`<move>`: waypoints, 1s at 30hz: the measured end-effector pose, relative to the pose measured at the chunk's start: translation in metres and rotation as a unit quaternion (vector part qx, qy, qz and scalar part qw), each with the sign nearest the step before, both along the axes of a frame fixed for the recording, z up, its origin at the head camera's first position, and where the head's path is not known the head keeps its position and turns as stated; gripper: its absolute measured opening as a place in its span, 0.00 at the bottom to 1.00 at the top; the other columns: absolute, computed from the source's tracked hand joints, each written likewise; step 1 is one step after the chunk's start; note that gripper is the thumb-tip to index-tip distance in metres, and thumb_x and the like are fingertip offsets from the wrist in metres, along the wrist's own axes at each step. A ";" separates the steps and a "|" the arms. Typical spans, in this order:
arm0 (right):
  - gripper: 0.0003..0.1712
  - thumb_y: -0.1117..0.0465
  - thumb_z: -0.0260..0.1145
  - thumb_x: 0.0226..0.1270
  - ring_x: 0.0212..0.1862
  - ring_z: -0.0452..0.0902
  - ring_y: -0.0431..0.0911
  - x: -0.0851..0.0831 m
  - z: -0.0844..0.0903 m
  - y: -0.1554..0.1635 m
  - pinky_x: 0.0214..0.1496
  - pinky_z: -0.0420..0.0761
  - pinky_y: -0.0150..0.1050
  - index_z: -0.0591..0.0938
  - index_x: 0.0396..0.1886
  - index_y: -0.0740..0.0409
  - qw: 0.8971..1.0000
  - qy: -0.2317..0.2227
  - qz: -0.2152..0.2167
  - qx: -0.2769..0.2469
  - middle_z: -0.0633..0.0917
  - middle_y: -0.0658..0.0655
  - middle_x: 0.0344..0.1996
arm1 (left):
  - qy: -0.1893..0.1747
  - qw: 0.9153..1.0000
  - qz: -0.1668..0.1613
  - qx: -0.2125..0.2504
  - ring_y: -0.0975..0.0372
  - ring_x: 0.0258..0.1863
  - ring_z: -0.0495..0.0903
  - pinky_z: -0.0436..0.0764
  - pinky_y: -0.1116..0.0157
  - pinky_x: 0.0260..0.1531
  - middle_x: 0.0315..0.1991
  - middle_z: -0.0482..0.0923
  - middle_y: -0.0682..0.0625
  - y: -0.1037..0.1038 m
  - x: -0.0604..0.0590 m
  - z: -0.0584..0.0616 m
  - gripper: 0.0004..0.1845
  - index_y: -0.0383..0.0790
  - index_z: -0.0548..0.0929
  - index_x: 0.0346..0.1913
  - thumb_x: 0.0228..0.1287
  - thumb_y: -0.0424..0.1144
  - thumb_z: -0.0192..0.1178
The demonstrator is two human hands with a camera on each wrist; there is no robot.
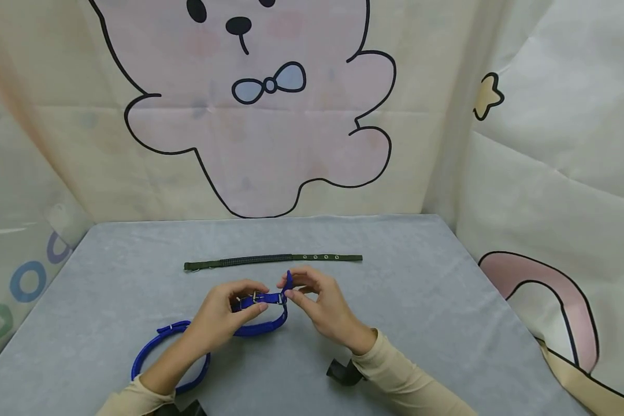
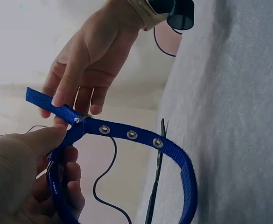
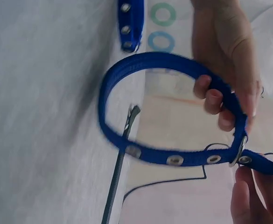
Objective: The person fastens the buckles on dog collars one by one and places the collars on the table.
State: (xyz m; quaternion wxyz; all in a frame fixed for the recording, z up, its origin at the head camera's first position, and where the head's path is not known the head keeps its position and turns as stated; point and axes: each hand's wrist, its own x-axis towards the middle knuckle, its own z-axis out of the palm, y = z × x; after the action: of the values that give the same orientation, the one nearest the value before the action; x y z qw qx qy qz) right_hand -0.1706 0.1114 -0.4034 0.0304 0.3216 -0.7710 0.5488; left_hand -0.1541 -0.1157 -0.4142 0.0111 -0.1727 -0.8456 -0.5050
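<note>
From my remote seat I see two bare hands, the left hand (image 1: 221, 315) and the right hand (image 1: 322, 306), emerging from long cream-beige fabric sleeves (image 1: 395, 370) with snug cuffs, each wrist carrying a small black strapped-on camera unit (image 1: 345, 372) underneath.

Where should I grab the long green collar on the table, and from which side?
Grab the green collar near its middle, coming down from above. It lies flat and straight on the table, apart from the hands, so there's room on both long sides for a thumb and finger to pinch its thin edges. The middle probably keeps both ends from drooping unevenly.
</note>
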 end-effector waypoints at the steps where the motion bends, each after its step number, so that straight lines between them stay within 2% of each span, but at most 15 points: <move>1: 0.13 0.67 0.64 0.72 0.51 0.86 0.50 -0.001 0.000 0.000 0.51 0.84 0.39 0.77 0.54 0.59 1.000 0.008 -0.004 0.002 0.89 0.60 0.48 | 0.004 1.000 0.002 0.005 0.68 0.23 0.72 0.74 0.69 0.23 0.34 0.85 0.52 -0.001 0.000 0.000 0.12 0.42 0.87 0.50 0.64 0.38 0.70; 6: 0.12 0.71 0.64 0.71 0.50 0.87 0.50 -0.004 0.000 -0.001 0.48 0.84 0.39 0.72 0.47 0.57 0.999 0.038 -0.011 0.006 0.89 0.60 0.47 | 0.018 1.000 0.006 0.012 0.66 0.28 0.77 0.78 0.69 0.28 0.38 0.88 0.51 -0.003 -0.003 0.000 0.13 0.43 0.87 0.52 0.64 0.36 0.70; 11: 0.08 0.70 0.65 0.70 0.49 0.86 0.48 -0.005 -0.002 -0.001 0.47 0.85 0.37 0.76 0.42 0.57 0.996 0.084 -0.007 0.027 0.87 0.59 0.45 | 0.014 0.999 0.016 0.027 0.63 0.38 0.85 0.82 0.70 0.37 0.44 0.89 0.49 -0.003 -0.004 -0.001 0.15 0.43 0.87 0.53 0.64 0.37 0.70; 15: 0.08 0.69 0.66 0.70 0.45 0.84 0.45 -0.005 -0.006 0.003 0.45 0.84 0.33 0.78 0.45 0.57 0.983 0.164 -0.014 0.081 0.86 0.56 0.41 | 0.023 0.999 0.021 0.036 0.63 0.43 0.85 0.82 0.70 0.39 0.46 0.89 0.47 -0.001 -0.002 -0.004 0.15 0.42 0.88 0.52 0.63 0.38 0.71; 19: 0.11 0.69 0.68 0.69 0.42 0.84 0.42 -0.005 -0.008 0.006 0.44 0.84 0.29 0.79 0.48 0.58 0.966 0.225 -0.024 0.124 0.85 0.53 0.40 | 0.022 0.999 0.027 0.031 0.65 0.41 0.84 0.81 0.70 0.37 0.46 0.89 0.46 0.002 -0.002 -0.006 0.15 0.42 0.88 0.53 0.64 0.39 0.70; 23: 0.12 0.67 0.67 0.70 0.43 0.84 0.41 -0.007 -0.007 0.007 0.45 0.83 0.29 0.80 0.50 0.57 0.964 0.227 -0.017 0.139 0.86 0.52 0.42 | 0.021 0.999 0.043 0.017 0.64 0.40 0.84 0.81 0.70 0.37 0.44 0.90 0.47 0.003 -0.003 -0.004 0.13 0.41 0.89 0.50 0.63 0.39 0.71; 26: 0.10 0.66 0.66 0.71 0.42 0.83 0.39 -0.009 -0.006 0.006 0.45 0.83 0.28 0.81 0.51 0.56 0.968 0.205 0.001 0.143 0.87 0.51 0.44 | 0.025 0.998 0.053 0.004 0.64 0.38 0.84 0.81 0.70 0.37 0.42 0.90 0.48 0.002 -0.003 -0.004 0.12 0.41 0.89 0.48 0.61 0.38 0.72; 30: 0.10 0.66 0.64 0.73 0.42 0.82 0.37 -0.010 -0.006 0.006 0.44 0.82 0.28 0.83 0.50 0.55 0.975 0.165 0.025 0.144 0.87 0.51 0.45 | 0.027 0.998 0.061 0.008 0.66 0.33 0.82 0.80 0.70 0.33 0.39 0.89 0.48 0.002 -0.003 -0.007 0.12 0.40 0.89 0.45 0.59 0.38 0.73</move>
State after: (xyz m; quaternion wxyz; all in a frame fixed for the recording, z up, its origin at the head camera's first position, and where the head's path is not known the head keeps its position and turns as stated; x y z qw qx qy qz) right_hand -0.1805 0.1176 -0.4094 0.0970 0.4283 -0.8177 0.3722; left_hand -0.1568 -0.1139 -0.4213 0.0658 -0.1344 -0.8497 -0.5055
